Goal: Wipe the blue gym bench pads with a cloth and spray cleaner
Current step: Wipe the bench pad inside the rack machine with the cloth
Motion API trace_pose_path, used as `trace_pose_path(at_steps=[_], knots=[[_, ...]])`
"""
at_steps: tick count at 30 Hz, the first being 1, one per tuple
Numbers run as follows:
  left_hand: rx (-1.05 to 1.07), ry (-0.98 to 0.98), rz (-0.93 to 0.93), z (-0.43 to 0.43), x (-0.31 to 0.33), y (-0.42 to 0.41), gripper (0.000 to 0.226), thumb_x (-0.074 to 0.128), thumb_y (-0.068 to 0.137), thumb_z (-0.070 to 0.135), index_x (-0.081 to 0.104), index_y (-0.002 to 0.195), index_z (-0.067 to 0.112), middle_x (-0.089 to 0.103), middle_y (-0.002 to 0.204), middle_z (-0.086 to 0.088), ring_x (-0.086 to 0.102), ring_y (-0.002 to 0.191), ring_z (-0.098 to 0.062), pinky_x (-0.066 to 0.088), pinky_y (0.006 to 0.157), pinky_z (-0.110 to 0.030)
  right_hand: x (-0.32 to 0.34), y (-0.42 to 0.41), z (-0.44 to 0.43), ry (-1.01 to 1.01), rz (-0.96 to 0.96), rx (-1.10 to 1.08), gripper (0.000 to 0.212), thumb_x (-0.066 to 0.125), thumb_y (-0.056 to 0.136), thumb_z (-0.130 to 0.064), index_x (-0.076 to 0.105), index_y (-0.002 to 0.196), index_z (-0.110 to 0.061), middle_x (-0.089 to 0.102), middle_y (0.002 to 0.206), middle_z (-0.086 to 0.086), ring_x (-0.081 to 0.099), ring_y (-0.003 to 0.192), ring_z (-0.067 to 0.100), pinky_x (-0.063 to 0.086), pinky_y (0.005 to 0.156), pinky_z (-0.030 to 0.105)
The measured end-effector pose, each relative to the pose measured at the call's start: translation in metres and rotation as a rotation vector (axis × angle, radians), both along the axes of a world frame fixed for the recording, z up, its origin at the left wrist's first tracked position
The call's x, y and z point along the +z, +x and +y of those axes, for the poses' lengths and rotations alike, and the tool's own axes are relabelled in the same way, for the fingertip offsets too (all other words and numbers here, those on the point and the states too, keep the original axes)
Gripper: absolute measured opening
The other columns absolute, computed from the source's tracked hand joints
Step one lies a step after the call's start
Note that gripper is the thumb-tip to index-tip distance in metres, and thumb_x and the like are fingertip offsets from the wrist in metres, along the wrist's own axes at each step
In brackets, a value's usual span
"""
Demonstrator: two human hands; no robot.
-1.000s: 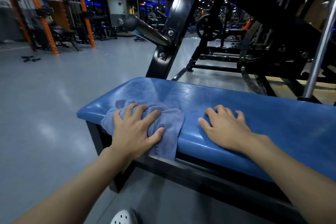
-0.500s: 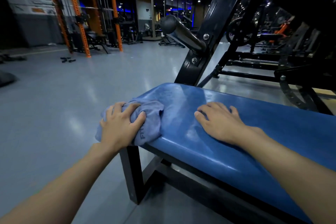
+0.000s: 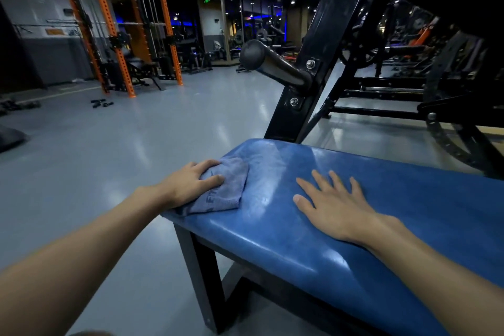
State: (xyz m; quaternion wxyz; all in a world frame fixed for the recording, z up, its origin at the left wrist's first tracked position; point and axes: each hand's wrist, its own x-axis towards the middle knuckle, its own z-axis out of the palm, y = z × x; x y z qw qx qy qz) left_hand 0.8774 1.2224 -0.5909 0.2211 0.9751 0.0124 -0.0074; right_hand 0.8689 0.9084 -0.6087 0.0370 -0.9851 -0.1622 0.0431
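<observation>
The blue bench pad point(image 3: 341, 240) fills the lower right of the frame, its left end now near the centre. A streaky sheen across that end suggests it has been gone over. The right hand point(image 3: 332, 204) stays flat on the pad at centre right, fingers spread and holding nothing, seemingly as a brace. The left hand point(image 3: 191, 183), which a second ago lay flat on the cloth at the near edge, has slid to the pad's left end, at centre left. Its fingers curl over the bunched grey cloth point(image 3: 223, 188) and its thumb presses on top. This end looks nearly done, with the long stretch to the right still to wipe. No spray cleaner is in view.
</observation>
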Motion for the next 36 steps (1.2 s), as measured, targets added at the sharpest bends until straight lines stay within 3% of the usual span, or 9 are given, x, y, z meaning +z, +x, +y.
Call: trace_pose_path(at_steps=[6,9,12,16,20,22,25,31,36], knots=[[-0.079,-0.037,-0.005,0.005,-0.004,0.023,0.053,0.052,0.09,0.067,0.04,0.138,0.049,0.046,0.137,-0.003,0.051,0.122,-0.026,0.036,0.106,-0.038,0.0,0.001,0.001,-0.018,0.012,-0.01,0.061,0.007,0.098,-0.062,-0.003,0.155,-0.041,-0.011,0.165,-0.003,-0.016,0.15,0.027,-0.009,0.117,0.058],[-0.112,-0.022,-0.013,-0.005,-0.003,0.058,0.077,0.044,0.068,0.082,0.043,0.137,0.048,0.048,0.13,-0.004,0.052,0.121,-0.028,0.036,0.11,-0.041,-0.001,0.0,0.002,-0.016,-0.002,-0.012,0.061,0.009,0.098,-0.061,-0.002,0.155,-0.041,-0.011,0.165,-0.002,-0.015,0.15,0.026,-0.008,0.117,0.059],[-0.124,0.002,-0.023,-0.018,-0.004,0.099,0.083,0.04,0.062,0.083,0.044,0.136,0.045,0.05,0.123,-0.005,0.054,0.117,-0.03,0.037,0.109,-0.041,0.002,0.001,0.002,-0.033,0.009,0.008,0.06,0.011,0.098,-0.062,0.003,0.154,-0.042,-0.006,0.165,-0.003,-0.01,0.15,0.026,-0.004,0.117,0.058],[-0.133,0.013,-0.03,-0.035,-0.006,0.147,0.085,0.036,0.057,0.085,0.045,0.133,0.047,0.051,0.125,-0.005,0.055,0.116,-0.03,0.038,0.108,-0.045,0.018,0.037,-0.012,0.045,-0.118,0.044,0.053,0.017,0.094,-0.065,0.033,0.14,-0.044,0.03,0.148,-0.013,0.023,0.14,0.017,0.013,0.113,0.048],[-0.167,0.047,-0.015,-0.052,-0.005,0.186,0.093,0.034,0.056,0.086,0.045,0.138,0.043,0.048,0.131,-0.005,0.053,0.12,-0.03,0.035,0.108,-0.042,0.01,0.079,-0.034,-0.036,0.004,-0.1,0.062,0.01,0.094,-0.067,0.005,0.152,-0.047,-0.004,0.165,-0.008,-0.011,0.151,0.025,-0.008,0.116,0.06],[-0.18,0.087,-0.009,-0.064,-0.004,0.202,0.081,0.037,0.068,0.081,0.045,0.139,0.044,0.049,0.136,-0.005,0.051,0.124,-0.031,0.034,0.108,-0.042,0.002,0.083,-0.036,-0.031,0.032,-0.112,0.062,0.008,0.094,-0.066,-0.002,0.153,-0.046,-0.013,0.164,-0.007,-0.018,0.15,0.027,-0.011,0.115,0.062],[-0.245,0.212,-0.033,-0.091,0.0,0.212,0.058,0.036,0.085,0.073,0.046,0.137,0.049,0.052,0.139,-0.002,0.05,0.126,-0.032,0.036,0.106,-0.043,-0.001,0.082,-0.035,0.009,0.0,-0.103,0.062,0.009,0.095,-0.065,0.0,0.153,-0.044,-0.011,0.165,-0.007,-0.017,0.15,0.027,-0.011,0.115,0.062],[-0.369,0.293,-0.057,-0.134,0.003,0.201,0.067,0.02,0.068,0.082,0.042,0.128,0.06,0.055,0.135,0.007,0.049,0.125,-0.027,0.035,0.107,-0.053,0.011,0.079,-0.053,0.125,-0.017,-0.092,0.057,0.02,0.097,-0.062,0.022,0.151,-0.043,0.004,0.165,-0.011,-0.006,0.151,0.018,-0.009,0.118,0.057],[-0.34,0.308,-0.021,-0.145,0.005,0.204,0.074,0.018,0.068,0.085,0.051,0.125,0.051,0.056,0.139,0.007,0.05,0.126,-0.027,0.035,0.107,-0.05,0.006,0.068,-0.102,0.006,0.016,-0.21,0.06,0.009,0.092,-0.07,0.002,0.15,-0.054,-0.008,0.165,-0.011,-0.013,0.151,0.024,-0.01,0.115,0.061]])
